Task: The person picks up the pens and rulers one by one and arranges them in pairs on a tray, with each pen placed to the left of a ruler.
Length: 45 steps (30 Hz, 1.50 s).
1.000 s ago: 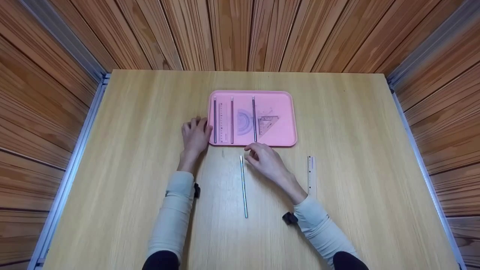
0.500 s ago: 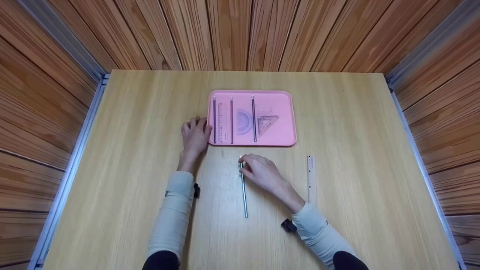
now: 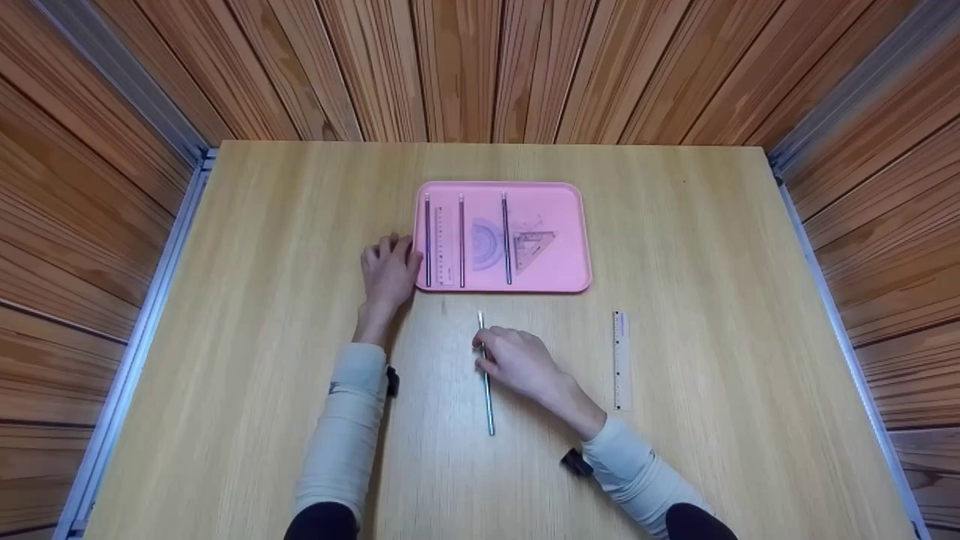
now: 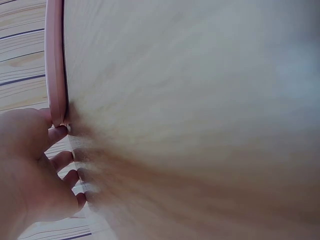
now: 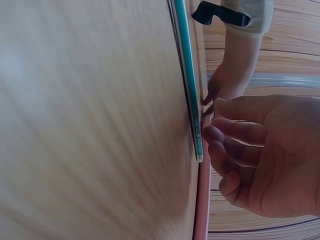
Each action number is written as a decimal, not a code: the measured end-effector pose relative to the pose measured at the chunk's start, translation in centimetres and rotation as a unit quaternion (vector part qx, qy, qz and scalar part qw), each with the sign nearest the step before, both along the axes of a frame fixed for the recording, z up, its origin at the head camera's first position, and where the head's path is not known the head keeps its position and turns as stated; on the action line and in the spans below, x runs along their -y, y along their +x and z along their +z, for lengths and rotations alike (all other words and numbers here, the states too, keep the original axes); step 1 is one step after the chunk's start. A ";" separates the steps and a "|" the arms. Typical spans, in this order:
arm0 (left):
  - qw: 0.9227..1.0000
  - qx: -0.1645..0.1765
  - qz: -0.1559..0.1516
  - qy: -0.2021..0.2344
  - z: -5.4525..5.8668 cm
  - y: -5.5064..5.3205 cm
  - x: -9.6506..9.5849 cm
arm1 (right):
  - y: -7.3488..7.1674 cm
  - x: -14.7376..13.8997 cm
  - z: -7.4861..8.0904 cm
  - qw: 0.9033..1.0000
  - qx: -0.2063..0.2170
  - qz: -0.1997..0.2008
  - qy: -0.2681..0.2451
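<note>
A teal pencil (image 3: pixel 490 409) lies on the wooden table in front of the pink tray (image 3: pixel 574 281). Over its upper half is my right hand (image 3: pixel 521 364), fingers bent, thumb apart from them. In the right wrist view that hand (image 5: pixel 280 150) is just beside the pencil (image 5: pixel 189 75), with a gap showing; it does not grip it. My left hand (image 3: pixel 390 277) rests by the tray's lower left side, thumb touching the rim. The left wrist view has its loosely bent fingertips (image 4: pixel 71 177) on the table.
On the tray lie dark pencils (image 3: pixel 463 247), a clear ruler (image 3: pixel 445 247), a protractor (image 3: pixel 487 245) and a triangle (image 3: pixel 531 247). Another ruler (image 3: pixel 622 360) is on the table, right of my right hand. Wood-plank walls (image 3: pixel 465 71) surround the table.
My right hand has come down from near the tray's lower edge, toward the person, and is now over the pencil. The left hand and the tray stay put.
</note>
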<state>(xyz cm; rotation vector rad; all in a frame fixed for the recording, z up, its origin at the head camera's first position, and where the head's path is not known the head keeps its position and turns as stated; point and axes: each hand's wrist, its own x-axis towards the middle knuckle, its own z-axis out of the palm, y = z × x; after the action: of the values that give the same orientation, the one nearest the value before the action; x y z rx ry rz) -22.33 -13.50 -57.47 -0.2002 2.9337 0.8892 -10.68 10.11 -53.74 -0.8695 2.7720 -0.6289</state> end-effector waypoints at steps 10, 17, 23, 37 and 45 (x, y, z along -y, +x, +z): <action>1.000 0.008 0.008 0.005 0.0 0.0 0.0 | 0.8 0.5 -0.4 0.999 0.014 0.017 0.030; 1.000 0.002 0.003 0.000 0.0 0.0 0.0 | 0.9 0.7 -0.5 0.998 0.018 0.021 0.049; 1.000 0.001 0.005 0.002 -0.1 -0.1 0.0 | 0.8 0.8 -0.4 0.998 0.034 0.015 0.045; 1.000 0.009 0.012 0.014 0.0 0.2 -0.1 | 0.8 0.9 -0.6 0.997 0.070 -0.004 0.038; 1.000 0.002 0.009 0.012 0.0 0.2 -0.1 | 0.7 0.9 -0.6 0.995 0.094 -0.014 0.027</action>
<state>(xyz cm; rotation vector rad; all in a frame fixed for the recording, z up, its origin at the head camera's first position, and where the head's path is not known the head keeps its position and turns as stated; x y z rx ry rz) -22.15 -13.44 -57.42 -0.2272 2.9207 0.9237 -9.93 9.25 -54.33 -0.7233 2.6238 -0.6039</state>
